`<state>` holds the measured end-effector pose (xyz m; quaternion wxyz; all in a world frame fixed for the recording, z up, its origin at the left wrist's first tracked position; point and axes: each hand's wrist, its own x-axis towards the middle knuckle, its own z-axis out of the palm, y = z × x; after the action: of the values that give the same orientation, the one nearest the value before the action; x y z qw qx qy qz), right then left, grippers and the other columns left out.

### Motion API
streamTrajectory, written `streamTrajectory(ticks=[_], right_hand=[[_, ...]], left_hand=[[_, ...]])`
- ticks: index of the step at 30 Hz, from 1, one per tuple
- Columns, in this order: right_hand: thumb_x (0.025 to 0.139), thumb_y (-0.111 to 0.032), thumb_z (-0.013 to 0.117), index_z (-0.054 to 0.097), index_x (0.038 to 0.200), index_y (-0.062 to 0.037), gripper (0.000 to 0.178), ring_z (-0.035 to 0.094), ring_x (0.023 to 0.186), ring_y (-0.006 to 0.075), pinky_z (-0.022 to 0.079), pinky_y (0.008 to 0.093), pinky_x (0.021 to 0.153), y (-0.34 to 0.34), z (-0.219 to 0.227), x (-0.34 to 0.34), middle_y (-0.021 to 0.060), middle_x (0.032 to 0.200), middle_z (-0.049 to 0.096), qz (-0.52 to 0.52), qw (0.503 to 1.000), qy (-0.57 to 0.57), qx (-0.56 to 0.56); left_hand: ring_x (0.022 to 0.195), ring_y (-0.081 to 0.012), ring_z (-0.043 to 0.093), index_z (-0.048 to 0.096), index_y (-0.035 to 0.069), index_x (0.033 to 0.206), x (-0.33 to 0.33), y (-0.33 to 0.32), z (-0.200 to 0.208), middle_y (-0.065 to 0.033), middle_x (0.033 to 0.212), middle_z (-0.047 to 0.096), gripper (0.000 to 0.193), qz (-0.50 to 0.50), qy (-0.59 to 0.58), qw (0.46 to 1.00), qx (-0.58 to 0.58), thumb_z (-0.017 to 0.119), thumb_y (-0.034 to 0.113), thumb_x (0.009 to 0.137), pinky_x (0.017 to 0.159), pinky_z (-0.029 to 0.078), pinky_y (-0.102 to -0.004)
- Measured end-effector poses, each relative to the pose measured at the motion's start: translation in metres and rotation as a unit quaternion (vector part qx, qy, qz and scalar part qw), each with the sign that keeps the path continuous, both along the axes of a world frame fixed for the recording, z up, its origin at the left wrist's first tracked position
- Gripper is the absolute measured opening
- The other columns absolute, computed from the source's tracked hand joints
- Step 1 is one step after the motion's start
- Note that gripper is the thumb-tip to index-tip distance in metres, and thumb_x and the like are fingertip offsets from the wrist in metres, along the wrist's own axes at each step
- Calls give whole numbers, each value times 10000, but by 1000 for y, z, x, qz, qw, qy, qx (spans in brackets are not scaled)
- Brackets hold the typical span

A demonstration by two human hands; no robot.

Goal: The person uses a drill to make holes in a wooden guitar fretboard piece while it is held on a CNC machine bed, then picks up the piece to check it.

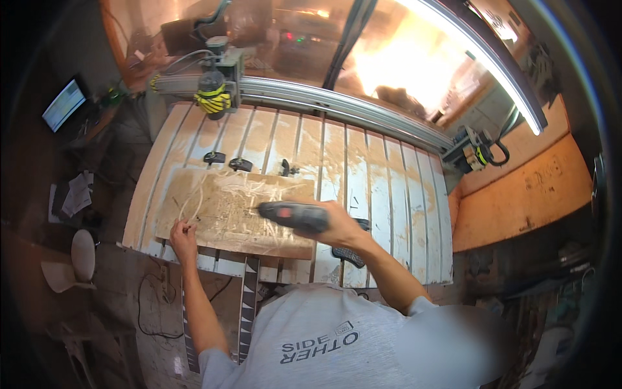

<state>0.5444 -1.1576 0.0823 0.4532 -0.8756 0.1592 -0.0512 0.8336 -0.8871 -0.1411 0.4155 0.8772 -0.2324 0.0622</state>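
My right hand (341,223) is closed around a black cordless drill (295,216) with a red patch on its side. The drill is held over the right part of a brown wooden board (217,223), its front end pointing left. Motion smears the drill, so I cannot tell whether its tip touches the wood. At the board's near left corner my left hand (184,238) has its fingers pinched together; anything between them is too small to make out. Pale shavings and carved marks cover the board, which lies on a slotted machine bed (389,214).
Black clamps (240,165) sit behind the board. A dark handheld keypad (348,257) lies near the bed's front edge. Across the back runs a metal gantry rail (343,107) with a spindle (212,91). Orange panels (531,188) stand at right, a monitor (65,104) at far left.
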Motion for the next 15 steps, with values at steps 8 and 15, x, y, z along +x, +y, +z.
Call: streamTrajectory(ticks=[8,15], right_hand=[[730,88,633,434,1476,-119,800,616,1078,399,489,425,910,-94,-96,-177,225,1155,640,-345,910,4,-229],[716,112,657,265,1566,-233,997,564,1128,403,466,445,948,-116,-193,-252,190,1240,517,-415,856,175,-253]], left_hand=[[954,-404,630,626,-3,914,6,10,23,-209,955,653,96,-127,-44,989,63,643,65,848,818,501,-457],[852,-399,653,548,17,900,23,5,48,-170,924,615,154,-226,-101,945,216,647,133,886,712,541,-465]])
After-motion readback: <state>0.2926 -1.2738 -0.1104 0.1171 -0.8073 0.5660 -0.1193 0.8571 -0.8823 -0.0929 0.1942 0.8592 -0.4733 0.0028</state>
